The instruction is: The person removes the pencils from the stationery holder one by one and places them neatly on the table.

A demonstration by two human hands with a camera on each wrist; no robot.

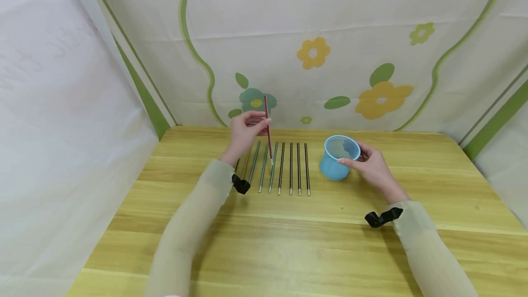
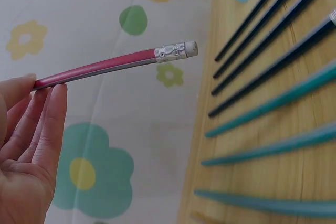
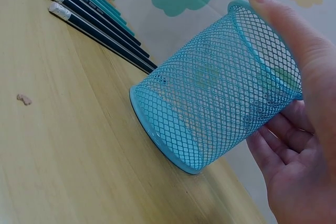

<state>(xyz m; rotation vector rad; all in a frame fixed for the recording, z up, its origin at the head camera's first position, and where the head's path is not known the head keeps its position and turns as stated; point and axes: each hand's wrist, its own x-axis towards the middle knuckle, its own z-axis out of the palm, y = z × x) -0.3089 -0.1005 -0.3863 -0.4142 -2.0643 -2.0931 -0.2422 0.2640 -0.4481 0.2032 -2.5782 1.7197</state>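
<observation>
Between thumb and fingers my left hand (image 1: 246, 133) pinches a red pencil (image 1: 268, 128), raised above the table with its white eraser end pointing down. In the left wrist view the pencil (image 2: 105, 68) shows a silver band and eraser at its free end. My right hand (image 1: 374, 167) grips the rim of a light blue mesh pen holder (image 1: 335, 168), thumb on the near side and fingers behind. Through the mesh (image 3: 205, 82) no pencils show inside. Black pencils (image 1: 299, 168) and teal pencils (image 1: 263, 168) lie in a row beneath and right of my left hand.
A wooden table (image 1: 288, 251) carries everything. Behind it hangs a white cloth (image 1: 264, 68) printed with flowers, and another cloth (image 1: 62, 118) closes the left side. A small brown crumb (image 3: 24, 99) lies on the wood near the pen holder.
</observation>
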